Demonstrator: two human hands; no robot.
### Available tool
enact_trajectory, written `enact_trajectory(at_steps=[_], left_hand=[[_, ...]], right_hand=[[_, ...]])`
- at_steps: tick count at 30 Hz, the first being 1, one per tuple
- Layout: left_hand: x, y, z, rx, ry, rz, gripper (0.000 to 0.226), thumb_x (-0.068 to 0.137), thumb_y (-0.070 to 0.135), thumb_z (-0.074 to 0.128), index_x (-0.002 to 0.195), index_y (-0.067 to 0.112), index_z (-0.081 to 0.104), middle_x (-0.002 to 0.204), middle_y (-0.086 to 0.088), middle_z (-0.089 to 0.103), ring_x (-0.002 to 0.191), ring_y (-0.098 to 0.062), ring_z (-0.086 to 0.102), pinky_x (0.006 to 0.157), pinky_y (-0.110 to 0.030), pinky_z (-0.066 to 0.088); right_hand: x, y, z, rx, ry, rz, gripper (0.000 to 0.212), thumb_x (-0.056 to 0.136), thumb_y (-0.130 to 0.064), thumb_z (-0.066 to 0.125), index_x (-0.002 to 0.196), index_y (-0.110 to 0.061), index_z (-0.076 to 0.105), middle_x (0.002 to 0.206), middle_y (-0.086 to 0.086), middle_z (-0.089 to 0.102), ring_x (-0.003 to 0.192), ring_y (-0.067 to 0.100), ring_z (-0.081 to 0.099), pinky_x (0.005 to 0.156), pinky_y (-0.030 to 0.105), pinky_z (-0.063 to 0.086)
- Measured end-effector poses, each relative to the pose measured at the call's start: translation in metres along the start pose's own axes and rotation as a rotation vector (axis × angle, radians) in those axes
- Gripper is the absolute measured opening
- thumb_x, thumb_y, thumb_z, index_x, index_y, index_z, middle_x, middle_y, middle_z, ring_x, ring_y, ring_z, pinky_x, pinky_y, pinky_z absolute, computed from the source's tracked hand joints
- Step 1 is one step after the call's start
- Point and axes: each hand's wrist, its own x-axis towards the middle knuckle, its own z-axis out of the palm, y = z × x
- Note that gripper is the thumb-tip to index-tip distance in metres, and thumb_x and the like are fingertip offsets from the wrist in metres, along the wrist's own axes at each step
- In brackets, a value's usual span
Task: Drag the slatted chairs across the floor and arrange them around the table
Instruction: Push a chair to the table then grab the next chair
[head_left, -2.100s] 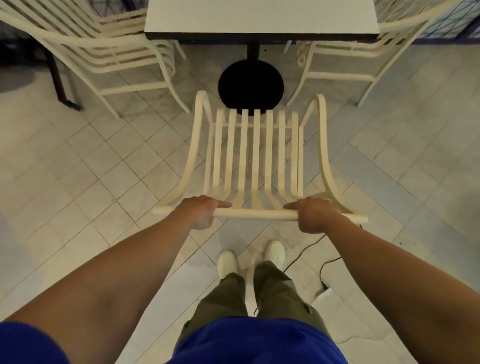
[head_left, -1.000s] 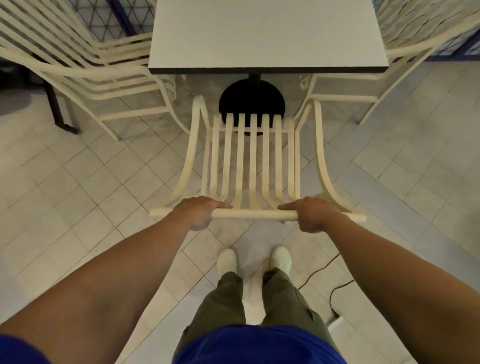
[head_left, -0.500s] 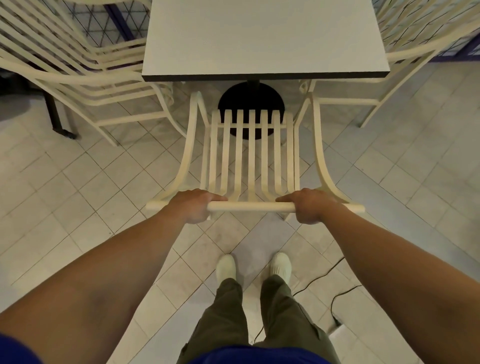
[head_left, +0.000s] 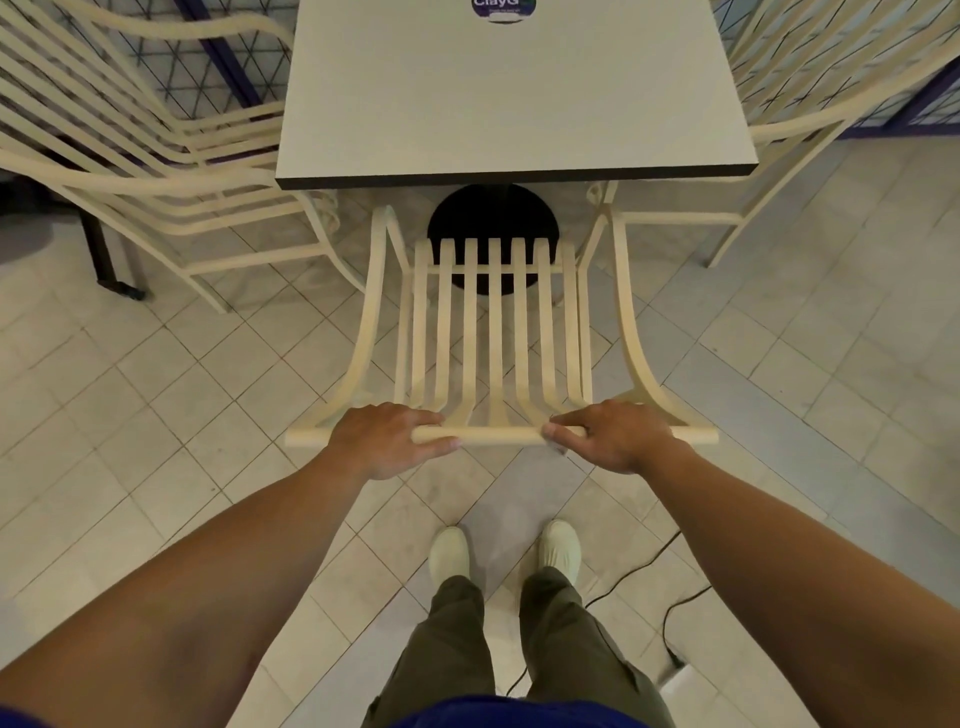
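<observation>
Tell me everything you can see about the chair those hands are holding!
The chair is cream, maybe painted metal, with long thin slats running from back to seat and a curved armrest on each side. It stands upright on the tiled floor, its front close up to the near edge of the white table. The left hand and right hand hold its round top rail.

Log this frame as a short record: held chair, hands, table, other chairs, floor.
Held chair: cream slatted metal chair, seat front near table edge
Hands: left hand and right hand both grip its top rail
Table: white square-topped table on black round base
Other chairs: stacked cream slatted chairs left of table; single cream chair right
Floor: pale tiles; black cable beside the shoes
</observation>
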Motion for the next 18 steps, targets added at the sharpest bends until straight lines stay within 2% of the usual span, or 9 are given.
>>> enact_trajectory(at_steps=[3,5,9,15,18], left_hand=[[0.003,-0.001,0.001,0.031,0.033,0.009,0.094,0.067,0.098,0.013,0.141,0.052,0.049,0.118,0.011,0.068,0.101,-0.018,0.064,0.075,-0.035,0.045],[0.005,-0.003,0.003,0.046,0.061,0.014,0.101,0.064,0.099,0.009,0.142,0.05,0.049,0.118,0.011,0.069,0.1,-0.018,0.064,0.074,-0.035,0.045],[0.011,-0.003,0.003,0.075,0.096,0.003,0.097,0.066,0.099,0.015,0.141,0.048,0.051,0.118,0.011,0.069,0.101,-0.017,0.065,0.075,-0.035,0.045],[0.03,-0.006,-0.006,0.119,0.096,-0.028,0.097,0.067,0.101,0.016,0.134,0.044,0.058,0.109,0.011,0.07,0.098,-0.018,0.065,0.078,-0.035,0.049],[0.035,-0.008,-0.009,0.122,0.102,-0.049,0.091,0.069,0.101,0.02,0.119,0.04,0.067,0.095,0.012,0.069,0.088,-0.018,0.064,0.076,-0.035,0.05]], right_hand=[[0.003,0.002,0.002,-0.047,0.035,-0.004,0.101,0.068,-0.092,-0.004,0.134,-0.046,0.059,0.087,-0.01,0.059,0.082,0.016,0.062,0.08,0.038,0.057],[0.007,0.005,0.005,-0.073,0.076,-0.009,0.107,0.067,-0.094,-0.008,0.133,-0.045,0.06,0.085,-0.011,0.061,0.08,0.014,0.061,0.078,0.037,0.057],[0.014,0.01,0.009,-0.077,0.14,-0.019,0.105,0.069,-0.094,-0.005,0.132,-0.043,0.062,0.101,-0.011,0.071,0.085,0.014,0.065,0.074,0.033,0.057],[0.026,0.012,-0.009,-0.127,0.15,-0.013,0.108,0.068,-0.092,-0.005,0.128,-0.038,0.066,0.08,-0.013,0.06,0.075,0.011,0.061,0.07,0.03,0.056],[0.031,0.015,-0.013,-0.143,0.155,-0.001,0.11,0.067,-0.092,-0.006,0.126,-0.035,0.067,0.079,-0.011,0.061,0.074,0.012,0.061,0.071,0.031,0.056]])
